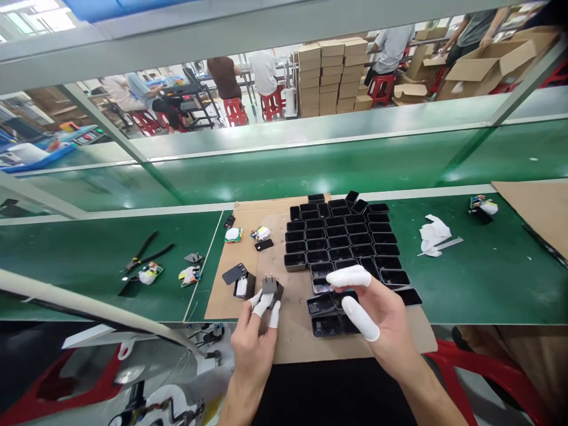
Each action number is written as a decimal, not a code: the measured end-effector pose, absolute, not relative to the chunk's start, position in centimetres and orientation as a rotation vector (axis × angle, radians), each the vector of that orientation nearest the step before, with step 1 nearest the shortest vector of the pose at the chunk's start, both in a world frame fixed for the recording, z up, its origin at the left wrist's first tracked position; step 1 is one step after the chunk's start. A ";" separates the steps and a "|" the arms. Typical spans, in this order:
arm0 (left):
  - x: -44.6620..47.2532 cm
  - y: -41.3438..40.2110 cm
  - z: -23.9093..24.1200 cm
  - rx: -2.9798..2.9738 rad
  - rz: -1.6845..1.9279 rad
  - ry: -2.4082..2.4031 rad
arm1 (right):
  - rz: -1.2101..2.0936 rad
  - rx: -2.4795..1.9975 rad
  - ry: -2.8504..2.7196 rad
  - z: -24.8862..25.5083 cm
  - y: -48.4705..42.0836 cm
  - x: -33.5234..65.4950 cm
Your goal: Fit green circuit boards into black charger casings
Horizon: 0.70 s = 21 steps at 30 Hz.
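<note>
My left hand point(255, 340), with white cots on its fingertips, grips a black power adapter point(269, 285) whose metal plug pins point up. Just left of it, a second black adapter case point(249, 285) holds something white, with a flat black cover point(234, 273) against its top. My right hand point(390, 319) hovers over the rows of small open black cases point(339, 231), its cotted thumb and finger apart and nothing between them. It hides part of the nearest cases. Some of those contain parts too small to make out.
Cardboard point(290, 346) lies under the cases on the green bench point(168, 290). Black-handled pliers point(144, 251) and loose circuit boards point(151, 272) are at left. Crumpled white paper point(435, 234) and a ruler-like strip point(450, 243) lie right. Beyond the rail, people sit near stacked cartons point(331, 77).
</note>
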<state>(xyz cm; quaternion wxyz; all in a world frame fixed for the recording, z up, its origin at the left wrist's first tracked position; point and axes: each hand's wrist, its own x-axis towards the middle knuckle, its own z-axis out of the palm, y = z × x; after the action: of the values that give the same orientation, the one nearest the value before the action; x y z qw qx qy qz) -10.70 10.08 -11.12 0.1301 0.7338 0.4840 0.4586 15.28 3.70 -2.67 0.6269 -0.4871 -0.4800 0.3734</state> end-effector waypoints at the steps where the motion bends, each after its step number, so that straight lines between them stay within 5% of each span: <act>1: -10.6 10.0 -11.0 2.163 1.322 1.400 | 0.836 -1.124 -1.110 -2.8 3.5 15.4; 11: -11.1 9.8 -10.5 2.296 1.137 1.469 | 0.509 -1.259 -0.980 -4.0 0.7 19.6; 21: -9.6 11.5 -9.3 2.288 1.153 1.391 | -0.078 -1.577 -0.613 -10.9 -2.1 29.4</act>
<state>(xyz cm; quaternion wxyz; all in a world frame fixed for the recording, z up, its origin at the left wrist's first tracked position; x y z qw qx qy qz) -9.59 11.54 -9.28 0.1127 0.7799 0.4741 0.3929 29.36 -2.10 -10.94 0.6625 -0.6974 -0.2711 -0.0346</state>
